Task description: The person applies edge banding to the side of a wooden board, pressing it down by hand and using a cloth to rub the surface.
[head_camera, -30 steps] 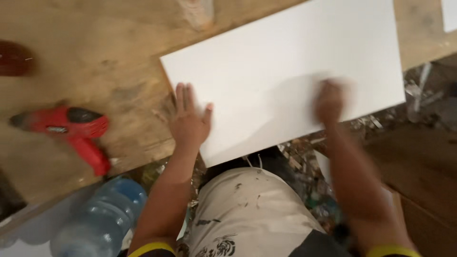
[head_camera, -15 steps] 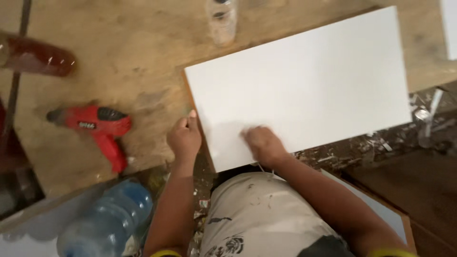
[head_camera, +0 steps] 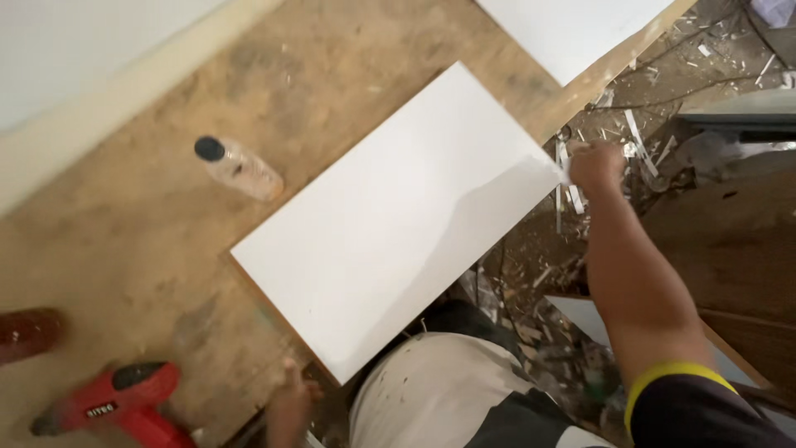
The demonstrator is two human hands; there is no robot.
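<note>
The white panel [head_camera: 390, 224] is lying flat on the worn wooden bench [head_camera: 124, 241], its long axis running on a slant from the near-left corner, by the person's waist, up to the far-right corner, with its near long edge hanging over the bench's front edge. The right hand [head_camera: 595, 166] is sitting at the panel's right corner, clenched and seemingly pinching a thin pale strip at that edge, though blur is hiding exactly what it is grasping. The left hand [head_camera: 290, 406] is lying just off the panel's near-left corner, close but not clearly touching it; whether it is closed or relaxed I cannot tell. So each hand is sitting off one end of the near long edge. Left of the panel a small clear bottle [head_camera: 240, 168] is lying on its side, and well to the near-left a red power tool [head_camera: 116, 402] is resting on the bench
</note>
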